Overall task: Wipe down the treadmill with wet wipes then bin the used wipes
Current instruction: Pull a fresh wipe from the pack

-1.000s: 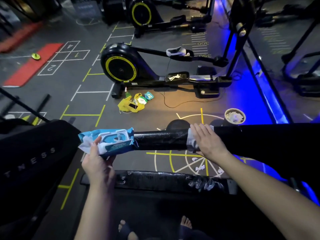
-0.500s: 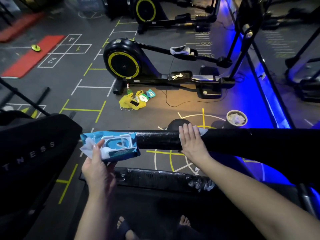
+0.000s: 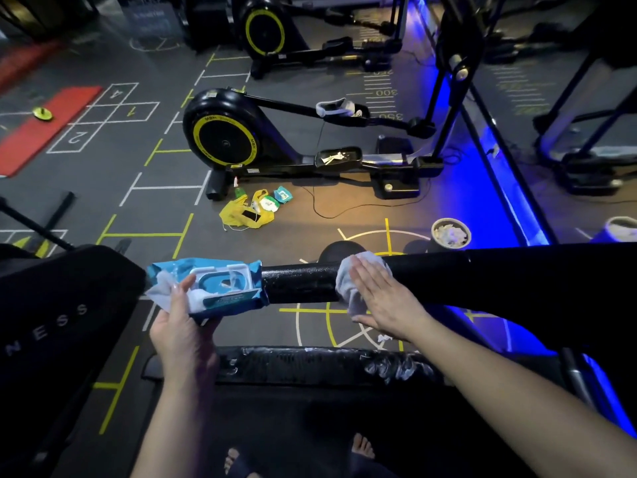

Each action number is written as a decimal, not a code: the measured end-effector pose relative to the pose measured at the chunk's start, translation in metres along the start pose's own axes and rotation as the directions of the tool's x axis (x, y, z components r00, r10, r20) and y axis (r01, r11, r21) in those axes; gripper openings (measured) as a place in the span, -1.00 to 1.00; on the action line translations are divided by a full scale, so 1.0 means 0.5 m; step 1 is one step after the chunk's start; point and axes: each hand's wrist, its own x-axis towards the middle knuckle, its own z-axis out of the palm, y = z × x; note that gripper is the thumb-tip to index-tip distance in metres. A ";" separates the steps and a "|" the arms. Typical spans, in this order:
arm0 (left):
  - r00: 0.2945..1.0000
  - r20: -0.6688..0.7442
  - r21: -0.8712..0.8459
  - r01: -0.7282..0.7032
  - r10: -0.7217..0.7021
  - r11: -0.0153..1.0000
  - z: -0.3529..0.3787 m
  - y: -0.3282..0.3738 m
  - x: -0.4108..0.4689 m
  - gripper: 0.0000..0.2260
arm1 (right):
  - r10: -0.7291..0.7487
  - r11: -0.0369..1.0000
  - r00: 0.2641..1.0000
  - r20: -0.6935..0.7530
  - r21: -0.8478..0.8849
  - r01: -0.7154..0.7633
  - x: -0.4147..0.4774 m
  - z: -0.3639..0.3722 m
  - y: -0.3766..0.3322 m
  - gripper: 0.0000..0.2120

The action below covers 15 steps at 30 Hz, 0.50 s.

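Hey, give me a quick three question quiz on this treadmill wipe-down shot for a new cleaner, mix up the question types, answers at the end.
1. True or false: the right hand presses a wipe against the treadmill's front bar.
2. The left hand holds: A) a spray bottle B) the blue wipe pack C) a phone
3. Fill in: the round bin on the floor already holds crumpled ____.

Key: 1 true; 2 B; 3 wipes

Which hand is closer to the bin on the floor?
Right hand: pressing a wipe on the bar, just short of the bin; left hand holds the wipe pack farther left.
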 end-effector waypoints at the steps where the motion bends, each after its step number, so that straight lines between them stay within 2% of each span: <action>1: 1.000 0.006 -0.005 -0.006 0.006 1.000 -0.002 0.001 0.001 -0.80 | 0.005 1.000 1.000 0.003 -0.006 -0.005 -0.010 0.001 0.006 0.00; 5: 1.000 -0.019 -0.016 0.019 -0.020 1.000 -0.030 0.005 0.015 -0.81 | 0.016 0.998 0.997 0.076 -0.069 -0.010 -0.004 -0.013 0.003 -0.05; 7: 0.999 -0.026 -0.005 0.042 -0.042 0.999 -0.048 0.009 0.020 -0.83 | 0.044 0.996 0.996 0.077 -0.085 -0.038 0.020 -0.024 -0.002 -0.14; 9: 0.997 -0.040 0.013 0.060 -0.059 0.998 -0.067 0.016 0.022 -0.85 | 0.075 0.996 0.995 0.062 -0.059 -0.071 0.054 -0.028 -0.009 -0.25; 12: 0.995 -0.075 0.033 0.071 -0.069 0.997 -0.091 0.025 0.029 -0.82 | 0.090 0.996 0.988 0.126 -0.002 -0.091 0.112 -0.033 -0.049 -0.39; 13: 0.994 -0.086 0.050 0.069 -0.065 0.996 -0.098 0.028 0.032 -0.80 | 0.092 0.996 0.980 0.175 -0.011 -0.091 0.134 -0.039 -0.067 -0.37; 15: 0.993 -0.108 0.073 0.058 -0.050 0.996 -0.110 0.033 0.034 -0.79 | 0.091 0.996 0.959 0.267 0.000 -0.095 0.176 -0.058 -0.106 -0.14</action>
